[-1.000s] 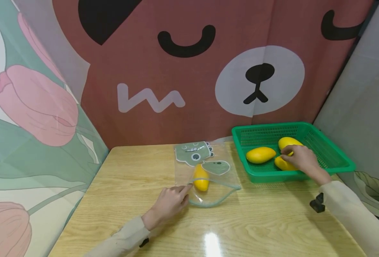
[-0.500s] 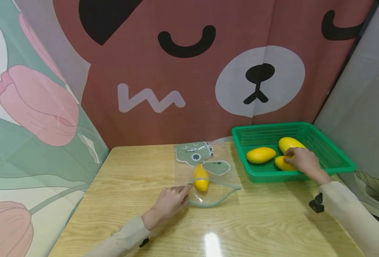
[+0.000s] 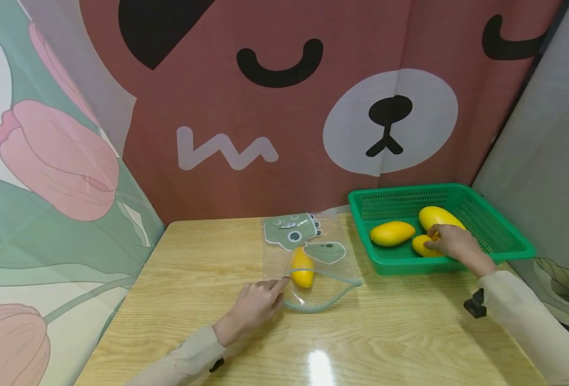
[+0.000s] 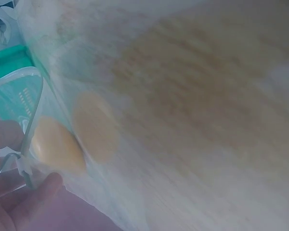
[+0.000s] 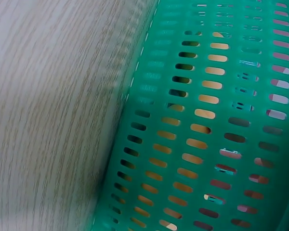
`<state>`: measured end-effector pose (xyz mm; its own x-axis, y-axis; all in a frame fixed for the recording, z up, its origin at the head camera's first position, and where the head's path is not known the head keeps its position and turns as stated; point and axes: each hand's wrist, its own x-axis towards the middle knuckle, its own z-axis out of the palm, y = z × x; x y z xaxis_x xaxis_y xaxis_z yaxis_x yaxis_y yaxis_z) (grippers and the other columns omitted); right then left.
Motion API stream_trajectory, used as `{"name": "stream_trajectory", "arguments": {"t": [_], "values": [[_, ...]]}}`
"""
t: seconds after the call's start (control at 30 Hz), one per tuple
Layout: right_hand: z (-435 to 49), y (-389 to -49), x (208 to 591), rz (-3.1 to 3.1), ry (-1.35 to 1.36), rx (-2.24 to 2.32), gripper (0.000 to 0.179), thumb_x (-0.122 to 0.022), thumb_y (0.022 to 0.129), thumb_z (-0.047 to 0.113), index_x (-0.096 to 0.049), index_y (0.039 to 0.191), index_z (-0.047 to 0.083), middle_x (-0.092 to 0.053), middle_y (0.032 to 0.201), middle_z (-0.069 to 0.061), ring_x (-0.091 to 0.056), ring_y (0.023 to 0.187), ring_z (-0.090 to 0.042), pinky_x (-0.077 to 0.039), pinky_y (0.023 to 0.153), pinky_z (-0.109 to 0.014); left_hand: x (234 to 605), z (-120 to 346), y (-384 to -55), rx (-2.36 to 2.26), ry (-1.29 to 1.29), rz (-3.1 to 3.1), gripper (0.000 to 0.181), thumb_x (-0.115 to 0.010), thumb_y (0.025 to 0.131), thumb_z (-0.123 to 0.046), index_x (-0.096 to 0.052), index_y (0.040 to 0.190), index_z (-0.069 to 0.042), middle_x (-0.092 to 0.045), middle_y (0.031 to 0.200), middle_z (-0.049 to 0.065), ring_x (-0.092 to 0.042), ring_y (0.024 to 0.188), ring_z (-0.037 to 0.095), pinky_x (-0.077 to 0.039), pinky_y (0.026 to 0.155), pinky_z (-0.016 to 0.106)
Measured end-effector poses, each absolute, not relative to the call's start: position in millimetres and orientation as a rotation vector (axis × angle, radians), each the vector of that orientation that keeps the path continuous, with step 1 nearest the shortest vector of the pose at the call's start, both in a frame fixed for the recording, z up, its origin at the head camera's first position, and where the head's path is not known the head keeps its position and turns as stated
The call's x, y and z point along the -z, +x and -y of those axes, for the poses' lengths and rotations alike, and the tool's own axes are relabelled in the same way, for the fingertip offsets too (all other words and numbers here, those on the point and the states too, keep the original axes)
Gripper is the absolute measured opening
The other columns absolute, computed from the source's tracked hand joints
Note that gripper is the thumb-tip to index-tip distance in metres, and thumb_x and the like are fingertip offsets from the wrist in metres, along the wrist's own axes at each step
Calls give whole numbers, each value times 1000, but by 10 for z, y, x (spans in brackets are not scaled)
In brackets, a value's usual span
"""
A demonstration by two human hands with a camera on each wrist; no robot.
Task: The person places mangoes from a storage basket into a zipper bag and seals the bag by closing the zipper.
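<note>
While a person's left hand (image 3: 255, 304) pinches the mouth of a clear printed bag (image 3: 326, 253), I see the right hand (image 3: 455, 244), well apart from it, gripping a front mango (image 3: 422, 246) near the near edge of a green basket (image 3: 424, 264). Another mango (image 3: 392, 234) lies toward the basket's left edge, and a third mango (image 3: 438, 216) just behind the gripped one. The bag, with a yellow mango (image 3: 302, 268) inside, lies toward the wooden table's (image 3: 207, 262) back edge.

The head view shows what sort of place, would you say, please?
Probably a screened-off tabletop corner, perhaps set up for recording: a table stands before a cartoon cloth, with a tulip cloth on the left.
</note>
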<state>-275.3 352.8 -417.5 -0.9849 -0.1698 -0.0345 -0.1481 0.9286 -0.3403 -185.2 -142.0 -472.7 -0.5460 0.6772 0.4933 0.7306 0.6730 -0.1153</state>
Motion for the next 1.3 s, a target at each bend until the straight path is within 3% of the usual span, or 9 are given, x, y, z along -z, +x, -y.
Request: {"name": "stream_trajectory", "arguments": {"t": [0.67, 0.87, 1.3], "values": [[-3531, -2761, 4176, -2993, -277, 489, 51, -73, 87, 25, -59, 120, -11, -58, 116, -37, -57, 94, -48, -46, 74, -60, 4750, 1415, -1857, 150, -1090, 2369, 42, -75, 82, -9, -64, 122, -5, -68, 77, -1, -59, 55, 7, -40, 41, 17], [-3524, -2767, 4170, -2928, -258, 492, 56, -74, 85, 23, -55, 126, -10, -55, 121, -37, -57, 97, -48, -47, 75, -59, 4755, 1416, -1855, 163, -1098, 2364, 42, -75, 80, -8, -65, 121, -4, -68, 75, -1, -55, 53, 6, -36, 40, 14], [-3515, -2783, 4195, -2938, -310, 507, 59, -74, 86, 25, -54, 127, -11, -54, 123, -37, -54, 103, -52, -46, 78, -62, 4768, 1415, -1869, 142, -1080, 2379, 44, -75, 80, -8, -63, 123, -5, -73, 87, 3, -66, 62, 11, -44, 42, 17]]}}
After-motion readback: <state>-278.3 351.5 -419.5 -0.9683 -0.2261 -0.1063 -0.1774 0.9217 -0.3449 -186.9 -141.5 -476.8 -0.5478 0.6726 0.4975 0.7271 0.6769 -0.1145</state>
